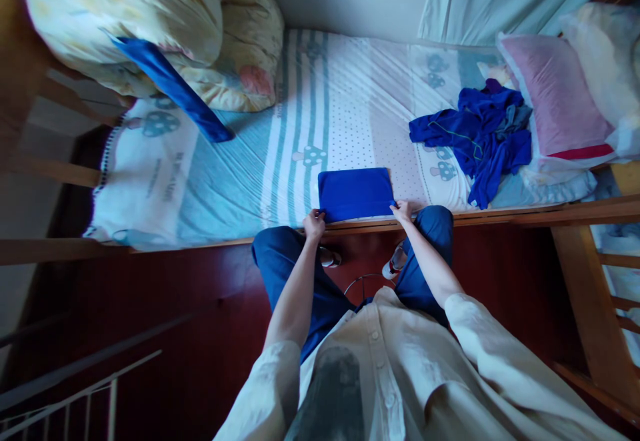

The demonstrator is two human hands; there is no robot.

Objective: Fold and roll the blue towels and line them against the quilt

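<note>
A blue cloth (pixel 356 191), folded into a flat rectangle, lies at the near edge of the bed (pixel 350 107). My left hand (pixel 315 225) pinches its near left corner. At the near right corner, my right hand (pixel 401 211) grips the cloth between thumb and fingers. To the right lies a crumpled heap of blue clothes (pixel 480 137), with a thin light-coloured line on one piece. A long, narrow blue folded cloth (pixel 173 91) rests at the left, leaning against a yellowish bundled quilt (pixel 250 47).
A pink pillow (pixel 560 94) lies at the bed's right end. Wooden bed rails (pixel 575 213) run along the near side. A pale curtain (pixel 500 1) hangs at the back right. Below is a dark red floor (pixel 200 314), with a metal rack (pixel 100 387) at lower left.
</note>
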